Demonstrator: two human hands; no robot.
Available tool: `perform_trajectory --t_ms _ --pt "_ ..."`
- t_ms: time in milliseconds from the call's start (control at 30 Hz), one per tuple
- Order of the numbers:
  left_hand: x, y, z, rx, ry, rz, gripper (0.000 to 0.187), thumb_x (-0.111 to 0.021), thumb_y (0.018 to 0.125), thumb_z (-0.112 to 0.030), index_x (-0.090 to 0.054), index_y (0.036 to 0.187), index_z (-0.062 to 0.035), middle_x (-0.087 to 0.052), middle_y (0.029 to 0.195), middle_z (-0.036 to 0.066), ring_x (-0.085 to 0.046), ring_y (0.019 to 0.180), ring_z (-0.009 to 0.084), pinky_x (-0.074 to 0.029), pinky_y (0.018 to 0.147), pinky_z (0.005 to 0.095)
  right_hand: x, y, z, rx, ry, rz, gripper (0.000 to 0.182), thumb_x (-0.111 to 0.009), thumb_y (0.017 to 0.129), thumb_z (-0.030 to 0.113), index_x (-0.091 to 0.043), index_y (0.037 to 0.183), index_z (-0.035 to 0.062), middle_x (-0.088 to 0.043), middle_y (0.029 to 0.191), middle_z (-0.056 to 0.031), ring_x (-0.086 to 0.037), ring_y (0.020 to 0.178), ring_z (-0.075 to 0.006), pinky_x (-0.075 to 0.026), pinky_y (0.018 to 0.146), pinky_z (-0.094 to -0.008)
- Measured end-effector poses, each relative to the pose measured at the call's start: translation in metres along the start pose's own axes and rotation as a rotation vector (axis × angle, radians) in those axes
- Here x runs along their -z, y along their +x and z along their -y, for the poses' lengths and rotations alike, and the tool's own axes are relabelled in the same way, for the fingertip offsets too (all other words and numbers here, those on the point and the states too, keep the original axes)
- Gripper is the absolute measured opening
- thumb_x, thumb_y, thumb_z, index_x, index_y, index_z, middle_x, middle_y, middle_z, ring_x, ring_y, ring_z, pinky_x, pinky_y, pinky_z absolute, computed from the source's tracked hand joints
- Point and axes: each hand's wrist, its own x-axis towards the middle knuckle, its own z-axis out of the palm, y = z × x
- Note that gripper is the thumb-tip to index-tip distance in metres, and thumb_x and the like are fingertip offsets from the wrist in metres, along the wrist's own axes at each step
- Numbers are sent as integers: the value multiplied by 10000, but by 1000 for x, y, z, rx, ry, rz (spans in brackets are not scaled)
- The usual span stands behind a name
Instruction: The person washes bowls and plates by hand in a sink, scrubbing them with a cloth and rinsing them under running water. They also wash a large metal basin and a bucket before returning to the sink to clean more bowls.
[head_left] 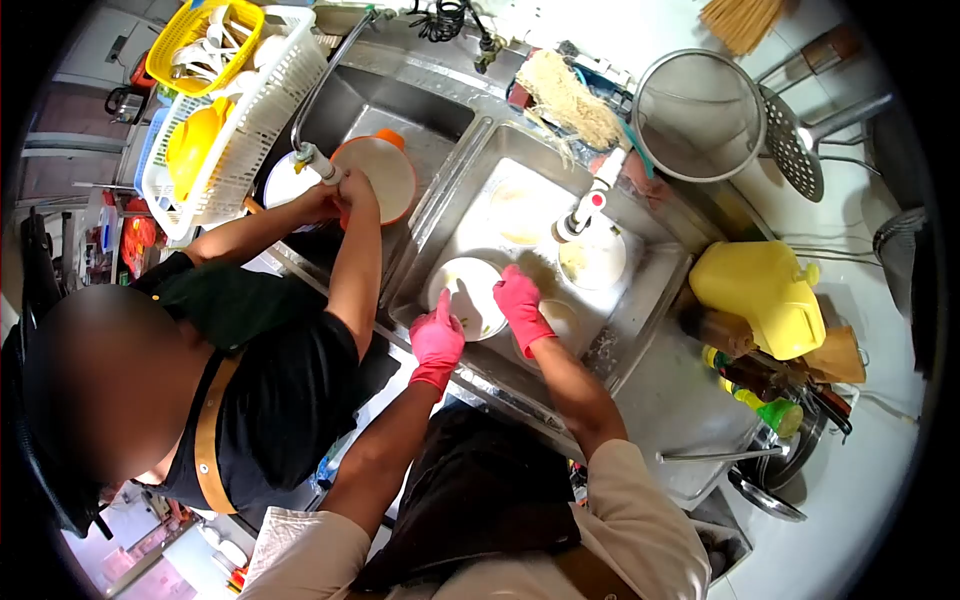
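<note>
A white bowl [465, 285] is held over the right sink basin [640, 330], with bits of food residue inside it. My left hand [437, 335], in a pink rubber glove, grips its near left rim with the thumb over the edge. At the right rim is my right hand [520, 300], also gloved in pink, its fingers closed on the edge; the fingertips are partly hidden. Below and beyond lie more white dishes: a bowl [592, 262] under the faucet and another [558, 322] partly behind my right wrist. The water looks pale and sudsy.
At the left basin, a co-worker's hands [345, 195] are at an orange-rimmed bowl [385, 165] by a faucet. A white basket [240, 130] holds utensils. A strainer [700, 115] and skimmer [795, 145] hang behind. A yellow jug [755, 295] stands right of the basin.
</note>
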Motion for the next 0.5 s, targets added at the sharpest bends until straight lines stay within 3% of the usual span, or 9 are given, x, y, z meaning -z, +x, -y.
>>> perform_trajectory --t_ms 33,133,233,367,433,500 --pt "0 0 0 -9 -3 1 523 -555 800 -197 -439 1310 -194 -671 875 93 -629 724 299 -490 694 415 3 -2 3 -72 195 194 253 -554 758 214 -549 924 22 -627 872 -218 -610 788 -404 -495 717 -464" --pt "-1 1 3 -18 -110 -16 521 -558 797 -182 -444 1305 -194 -667 837 100 -628 687 304 -495 671 415 -10 -14 9 -224 447 224 266 -523 781 167 -559 1008 34 -633 844 -229 -606 788 -429 -494 723 -479" --pt "2 -1 1 5 -65 1 514 -557 797 -184 -448 1300 -199 -651 770 116 -621 669 313 -490 662 425 24 -21 -16 -273 372 60 283 -522 813 122 -550 1072 13 -646 842 -216 -644 763 -363 -503 665 -455" --pt "4 0 -1 -13 -8 -26 543 -574 791 -193 -427 1313 -218 -617 690 130 -608 642 324 -478 634 446 42 -36 -88 -357 336 -219 215 -507 816 135 -539 984 5 -643 827 -224 -652 756 -351 -512 657 -446" --pt "-3 1 5 -18 -9 -22 555 -577 784 -191 -420 1317 -202 -651 779 124 -613 651 320 -477 635 449 60 -28 -106 -574 175 -48 260 -485 826 143 -532 1038 -1 -642 803 -228 -660 713 -332 -518 613 -436" --pt "-13 2 10 -120 -69 -149 512 -568 757 -169 -473 1258 -118 -644 763 135 -593 625 321 -460 606 445 68 -24 -109 -450 108 -153 300 -468 831 154 -516 1085 1 -638 756 -215 -654 645 -312 -511 556 -439"
